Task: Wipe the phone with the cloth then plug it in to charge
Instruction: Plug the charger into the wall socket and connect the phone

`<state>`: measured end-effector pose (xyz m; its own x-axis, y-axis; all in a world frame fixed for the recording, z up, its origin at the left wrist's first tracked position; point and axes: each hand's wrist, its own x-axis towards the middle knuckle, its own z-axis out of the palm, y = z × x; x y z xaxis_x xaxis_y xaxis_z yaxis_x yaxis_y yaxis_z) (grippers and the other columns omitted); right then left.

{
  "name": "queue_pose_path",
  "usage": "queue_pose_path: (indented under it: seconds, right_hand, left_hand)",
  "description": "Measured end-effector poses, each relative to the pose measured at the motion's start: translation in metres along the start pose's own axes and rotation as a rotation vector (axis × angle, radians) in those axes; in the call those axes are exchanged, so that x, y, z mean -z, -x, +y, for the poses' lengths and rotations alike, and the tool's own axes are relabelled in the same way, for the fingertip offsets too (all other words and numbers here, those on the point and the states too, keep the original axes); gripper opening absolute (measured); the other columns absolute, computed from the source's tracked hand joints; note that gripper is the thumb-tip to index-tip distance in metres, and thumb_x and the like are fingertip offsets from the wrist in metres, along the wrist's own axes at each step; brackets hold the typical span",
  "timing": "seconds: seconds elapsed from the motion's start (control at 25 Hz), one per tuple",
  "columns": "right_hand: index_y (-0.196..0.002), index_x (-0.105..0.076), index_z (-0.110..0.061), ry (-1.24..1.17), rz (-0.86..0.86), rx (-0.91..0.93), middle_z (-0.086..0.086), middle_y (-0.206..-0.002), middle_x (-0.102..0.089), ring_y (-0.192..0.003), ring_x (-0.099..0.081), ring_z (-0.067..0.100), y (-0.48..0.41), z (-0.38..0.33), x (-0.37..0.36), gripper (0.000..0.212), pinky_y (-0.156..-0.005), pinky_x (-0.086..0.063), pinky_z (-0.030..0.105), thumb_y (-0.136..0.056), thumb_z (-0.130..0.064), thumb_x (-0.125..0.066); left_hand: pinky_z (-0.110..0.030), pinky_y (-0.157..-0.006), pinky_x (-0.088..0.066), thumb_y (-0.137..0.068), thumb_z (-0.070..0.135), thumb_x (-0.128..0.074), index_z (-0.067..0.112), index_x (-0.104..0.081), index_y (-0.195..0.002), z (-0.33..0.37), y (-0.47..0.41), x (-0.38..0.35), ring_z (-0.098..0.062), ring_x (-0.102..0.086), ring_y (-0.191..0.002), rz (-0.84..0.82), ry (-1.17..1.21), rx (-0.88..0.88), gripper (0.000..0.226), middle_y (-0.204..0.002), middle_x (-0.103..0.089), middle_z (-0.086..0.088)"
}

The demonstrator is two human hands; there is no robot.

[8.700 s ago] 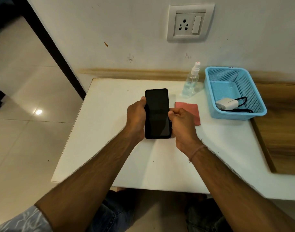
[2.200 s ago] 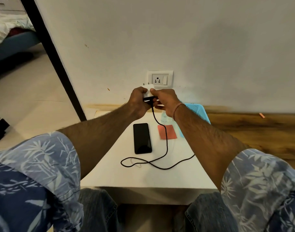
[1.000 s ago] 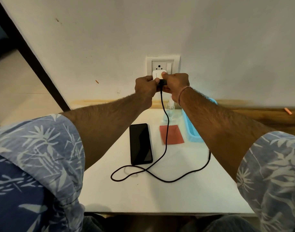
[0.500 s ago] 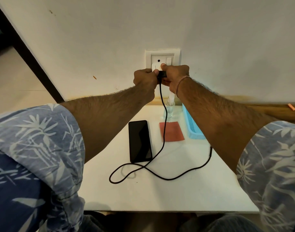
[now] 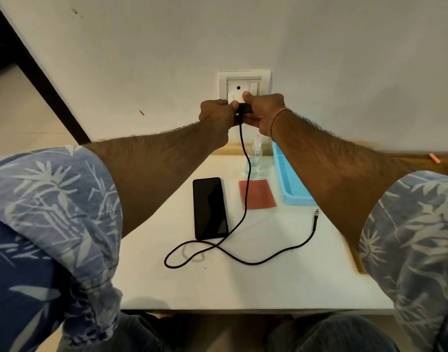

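Both hands, the left hand point(image 5: 216, 115) and right hand point(image 5: 264, 111), grip the white charger point(image 5: 235, 97) against the wall socket point(image 5: 244, 82) at twelve o'clock, while the phone point(image 5: 209, 208) lies unplugged mid-table, the cloth point(image 5: 257, 193) at its three o'clock, the cable's free end point(image 5: 315, 214) still to connect.

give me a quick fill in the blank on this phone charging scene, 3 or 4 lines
1. Both hands, left hand and right hand, press the white charger adapter at the white wall ____.
2. The black smartphone lies flat on the white ____.
3. The free plug end of the black charging cable is ____ to the phone.
4. The red square cloth lies between the phone and the ____ plastic basket.

Missing words: socket; table; not connected; blue
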<state>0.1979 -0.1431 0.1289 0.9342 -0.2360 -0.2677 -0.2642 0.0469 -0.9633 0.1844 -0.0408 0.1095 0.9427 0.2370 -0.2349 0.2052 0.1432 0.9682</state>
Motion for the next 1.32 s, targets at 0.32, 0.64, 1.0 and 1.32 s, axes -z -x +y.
queue_pose_path:
  seconds: [0.32, 0.64, 1.0, 1.32]
  right_hand:
    - [-0.088, -0.07, -0.017, 0.497, -0.053, 0.461, -0.003, -0.075, -0.071, -0.061, -0.07, 0.007, 0.067, 0.02, 0.096, 0.009, -0.059, -0.055, 0.017, -0.083, -0.025, -0.07]
    - [-0.08, -0.058, -0.015, 1.543, -0.133, 0.354, 0.003, -0.088, -0.067, -0.085, -0.064, 0.026, 0.111, 0.14, 0.197, 0.021, -0.069, -0.05, 0.029, -0.085, -0.035, -0.06]
    - [-0.072, -0.056, -0.007, 1.223, 0.097, -0.084, 0.014, -0.084, -0.071, -0.063, -0.064, 0.023, 0.102, 0.179, 0.189, 0.031, -0.054, -0.05, 0.029, -0.09, -0.032, -0.054]
    - [-0.081, -0.062, -0.011, 0.417, 0.09, 0.166, 0.006, -0.069, -0.07, -0.058, -0.071, 0.019, 0.157, 0.143, 0.18, 0.014, -0.061, -0.061, 0.037, -0.082, -0.017, -0.075]
  left_hand:
    - [-0.038, -0.088, -0.058, -0.088, 0.007, -0.073, 0.005, -0.065, -0.124, -0.035, 0.034, 0.065, -0.023, -0.07, -0.086, -0.257, -0.528, -0.178, 0.038, -0.106, -0.074, -0.016]
    - [-0.043, -0.121, -0.022, -0.071, -0.001, -0.068, 0.026, -0.022, -0.158, -0.094, 0.071, 0.131, -0.03, -0.014, -0.151, -1.111, -1.974, -0.774, 0.102, -0.166, -0.015, -0.006]
    - [-0.039, -0.121, -0.02, -0.078, 0.009, -0.074, 0.024, -0.038, -0.149, -0.096, 0.072, 0.113, -0.028, -0.029, -0.146, -1.188, -1.99, -0.984, 0.081, -0.155, -0.037, -0.005]
    - [-0.035, -0.096, -0.046, -0.072, 0.025, -0.082, 0.02, -0.041, -0.147, -0.079, 0.072, 0.138, -0.026, -0.045, -0.127, -0.894, -1.599, -0.774, 0.085, -0.142, -0.047, -0.007]
